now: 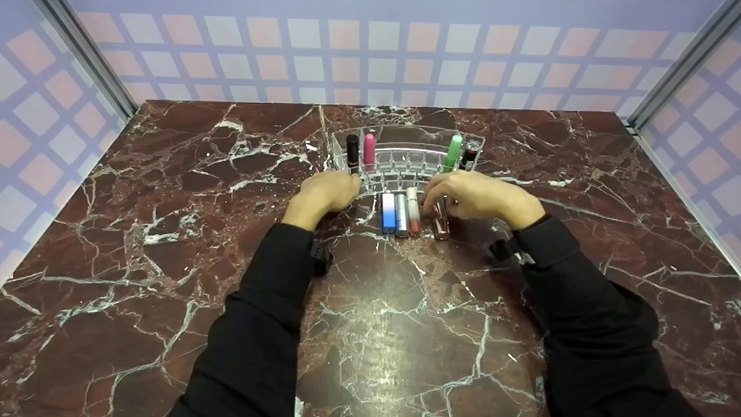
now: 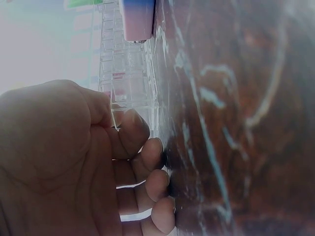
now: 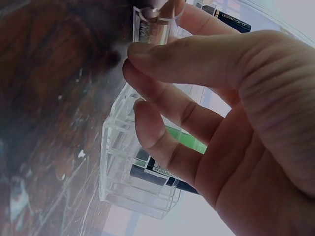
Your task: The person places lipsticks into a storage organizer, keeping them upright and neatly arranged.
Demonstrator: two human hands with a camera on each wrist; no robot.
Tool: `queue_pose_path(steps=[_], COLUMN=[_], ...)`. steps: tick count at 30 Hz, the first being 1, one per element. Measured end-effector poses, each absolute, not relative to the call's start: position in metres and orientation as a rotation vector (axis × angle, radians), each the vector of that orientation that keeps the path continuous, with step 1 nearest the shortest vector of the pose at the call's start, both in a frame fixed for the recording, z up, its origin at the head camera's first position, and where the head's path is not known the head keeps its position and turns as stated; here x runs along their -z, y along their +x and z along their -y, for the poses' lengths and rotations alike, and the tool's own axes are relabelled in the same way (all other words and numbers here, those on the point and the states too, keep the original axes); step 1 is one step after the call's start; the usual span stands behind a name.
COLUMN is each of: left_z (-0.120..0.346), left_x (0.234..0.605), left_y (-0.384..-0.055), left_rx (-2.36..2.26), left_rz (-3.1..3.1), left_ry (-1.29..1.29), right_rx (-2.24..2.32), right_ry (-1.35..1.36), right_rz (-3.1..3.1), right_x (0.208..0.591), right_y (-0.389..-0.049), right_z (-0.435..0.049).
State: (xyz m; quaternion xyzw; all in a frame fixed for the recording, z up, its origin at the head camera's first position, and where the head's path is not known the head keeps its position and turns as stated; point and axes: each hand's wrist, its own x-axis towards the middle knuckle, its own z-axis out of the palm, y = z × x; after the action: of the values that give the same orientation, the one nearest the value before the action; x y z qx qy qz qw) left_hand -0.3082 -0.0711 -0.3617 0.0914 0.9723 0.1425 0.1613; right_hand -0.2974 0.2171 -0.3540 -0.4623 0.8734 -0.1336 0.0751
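Seemingly, the shiny tube (image 1: 441,227) lies far end in the right grip (image 1: 476,194).

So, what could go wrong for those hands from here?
The shiny brownish tube at the right hand might slip, since it looks smooth. That hand could also nudge the nearby white-and-red tube. And if the left hand, at the clear organizer's left end, shifted it, the pink tube standing inside might wobble.

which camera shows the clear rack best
The head view: it takes in the clear rack from end to end, though parts are hidden. The left wrist view gives only a narrow slice of it; the right wrist view shows one end, partly covered.
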Motion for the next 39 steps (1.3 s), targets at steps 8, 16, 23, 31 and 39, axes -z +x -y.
queue_pose_path(steps=[8, 16, 23, 31, 39], left_z=[0.071, 0.072, 0.073, 0.072, 0.066], left_x=[0.363, 0.364, 0.361, 0.359, 0.354], left_y=[-0.309, -0.309, -0.309, -0.307, -0.302], left_rx=[-0.418, -0.43, -0.447, -0.442, -0.426], left_rz=[-2.785, -2.778, -2.77, -2.787, -2.82], left_ry=[0.272, 0.294, 0.294, 0.225, 0.169], right_rx=[0.355, 0.353, 0.357, 0.414, 0.471], right_ry=[-1.294, -1.304, -1.395, -1.425, -1.438], right_rz=[-2.651, -2.645, -2.623, -2.65, -2.727], right_x=[0.353, 0.354, 0.354, 0.35, 0.347], right_y=[-0.296, -0.297, -0.298, -0.299, -0.296], right_z=[-0.216, -0.217, -0.218, -0.217, -0.218])
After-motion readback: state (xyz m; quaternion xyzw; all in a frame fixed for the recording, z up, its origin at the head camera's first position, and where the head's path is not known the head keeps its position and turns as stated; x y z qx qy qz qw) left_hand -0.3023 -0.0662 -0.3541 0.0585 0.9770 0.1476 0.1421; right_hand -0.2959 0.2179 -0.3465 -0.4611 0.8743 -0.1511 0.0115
